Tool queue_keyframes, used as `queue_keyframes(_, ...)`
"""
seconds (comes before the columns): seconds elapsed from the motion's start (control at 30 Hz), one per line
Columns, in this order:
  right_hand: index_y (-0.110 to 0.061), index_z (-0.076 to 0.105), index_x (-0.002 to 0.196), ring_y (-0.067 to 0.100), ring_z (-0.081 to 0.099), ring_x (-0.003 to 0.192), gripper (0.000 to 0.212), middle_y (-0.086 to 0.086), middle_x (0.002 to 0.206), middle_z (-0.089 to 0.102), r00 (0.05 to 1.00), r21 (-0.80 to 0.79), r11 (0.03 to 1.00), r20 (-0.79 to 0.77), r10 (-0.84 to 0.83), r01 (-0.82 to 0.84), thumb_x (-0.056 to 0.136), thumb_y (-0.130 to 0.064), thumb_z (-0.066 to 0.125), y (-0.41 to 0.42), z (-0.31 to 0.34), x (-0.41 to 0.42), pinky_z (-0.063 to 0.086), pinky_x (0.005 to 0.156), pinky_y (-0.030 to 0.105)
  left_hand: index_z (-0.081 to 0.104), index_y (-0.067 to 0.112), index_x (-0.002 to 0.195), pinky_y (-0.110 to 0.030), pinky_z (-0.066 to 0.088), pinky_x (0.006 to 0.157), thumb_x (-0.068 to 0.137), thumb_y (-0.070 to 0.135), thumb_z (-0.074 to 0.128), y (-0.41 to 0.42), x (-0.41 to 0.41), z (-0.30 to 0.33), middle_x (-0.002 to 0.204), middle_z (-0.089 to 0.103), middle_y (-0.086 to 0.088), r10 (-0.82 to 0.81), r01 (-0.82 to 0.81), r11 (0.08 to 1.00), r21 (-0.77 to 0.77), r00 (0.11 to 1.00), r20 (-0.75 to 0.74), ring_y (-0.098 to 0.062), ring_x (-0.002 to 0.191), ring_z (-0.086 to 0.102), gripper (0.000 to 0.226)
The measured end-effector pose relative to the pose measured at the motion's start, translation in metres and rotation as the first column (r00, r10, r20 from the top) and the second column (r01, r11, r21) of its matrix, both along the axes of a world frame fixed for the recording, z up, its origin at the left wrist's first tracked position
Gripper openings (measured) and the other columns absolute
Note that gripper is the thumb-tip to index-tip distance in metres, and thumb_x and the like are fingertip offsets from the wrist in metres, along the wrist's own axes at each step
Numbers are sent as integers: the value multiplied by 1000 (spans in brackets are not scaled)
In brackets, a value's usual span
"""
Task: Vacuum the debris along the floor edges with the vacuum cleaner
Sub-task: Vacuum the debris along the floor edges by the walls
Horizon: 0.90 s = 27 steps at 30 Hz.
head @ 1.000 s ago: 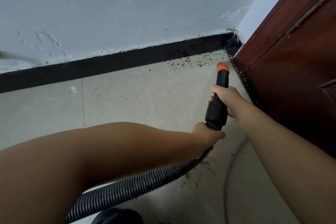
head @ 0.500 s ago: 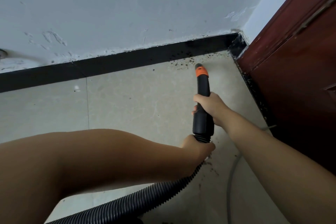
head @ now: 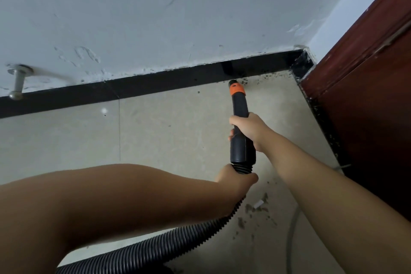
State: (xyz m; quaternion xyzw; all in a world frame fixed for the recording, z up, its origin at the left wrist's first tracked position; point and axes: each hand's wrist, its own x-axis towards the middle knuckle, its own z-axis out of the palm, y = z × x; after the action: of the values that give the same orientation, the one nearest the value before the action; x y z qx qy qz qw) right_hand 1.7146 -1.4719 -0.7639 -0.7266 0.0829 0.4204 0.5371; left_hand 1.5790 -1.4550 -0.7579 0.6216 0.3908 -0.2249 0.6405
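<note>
Hands point(head: 249, 131) around vacuum nozzle point(head: 240, 115)

The right hand point(head: 250, 131) grips the black nozzle point(head: 240, 118), whose orange tip point(head: 237, 89) sits at the black skirting point(head: 155, 83) beside dark debris point(head: 264, 79) near the corner. The left hand point(head: 235, 181) holds the ribbed hose point(head: 155, 251) just below. More crumbs point(head: 255, 209) lie on the floor point(head: 166, 135) beside a red-brown door point(head: 367, 95).
</note>
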Motion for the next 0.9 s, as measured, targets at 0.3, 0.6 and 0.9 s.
queue_keyframes(0.3, -7, 47, 86, 17, 52, 42, 12, 8, 63, 49, 947, -5, 948, 20, -319, 320, 86, -5, 59, -57, -15, 63, 51, 45, 26, 52, 13, 80, -31, 40, 62, 78, 14, 63, -31, 61, -9, 65, 47, -3, -102, 105, 993, -47, 993, 53, -20, 59, 46, 12)
queue_keyframes(0.6, -6, 49, 82, 15, 55, 37, 11, 10, 65, 53, 929, -56, 929, 86, -361, 366, 83, -7, 61, -66, -22, 110, 54, 47, 29, 57, 8, 87, -35, 44, 64, 79, 14, 66, -27, 103, -7, 74, 53, -10, -116, 122, 990, -65, 989, 88, -24, 67, 51, 14)
queue_keyframes(0.9, -6, 50, 91, 17, 59, 42, 15, 8, 67, 55, 952, -3, 952, -25, -305, 305, 82, -9, 62, -54, -17, 96, 55, 52, 30, 55, 4, 95, -34, 43, 64, 81, 12, 66, -18, 90, -3, 76, 50, -10, -105, 108, 992, -64, 993, 52, -23, 68, 48, 20)
